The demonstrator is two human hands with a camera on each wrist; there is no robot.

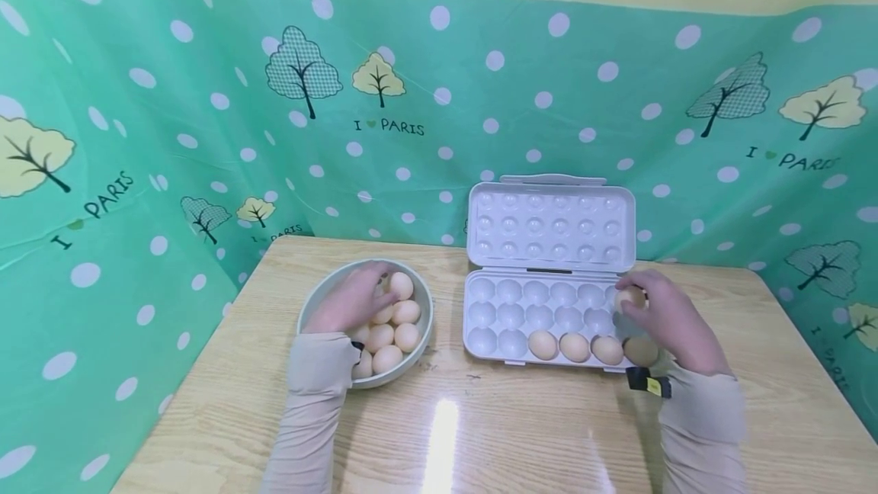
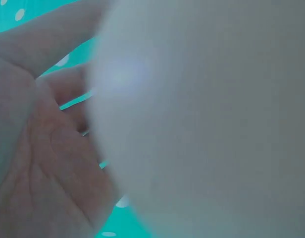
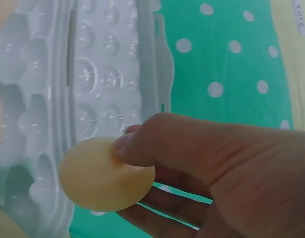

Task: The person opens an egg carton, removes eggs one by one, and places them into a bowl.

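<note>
My right hand (image 1: 661,315) pinches an egg (image 3: 105,173) between thumb and fingers, over the back right corner of the pale egg box (image 1: 511,303). In the right wrist view the thumb presses on the egg's upper side. Several eggs (image 1: 575,347) sit in the box's front row, toward its right end. My left hand (image 1: 353,299) reaches into a round bowl (image 1: 427,326) of eggs, its thumb and fingers around the left side of an egg (image 1: 401,286). A blurred pale shape covers the fingertips in the left wrist view, so I cannot tell whether they grip it.
The box's lid (image 1: 552,225) stands raised at the back, against a green dotted curtain (image 1: 411,97). Bowl and box sit side by side on a wooden table (image 1: 521,425), with a strip of tabletop between them. A dark strap (image 1: 648,383) circles the right wrist.
</note>
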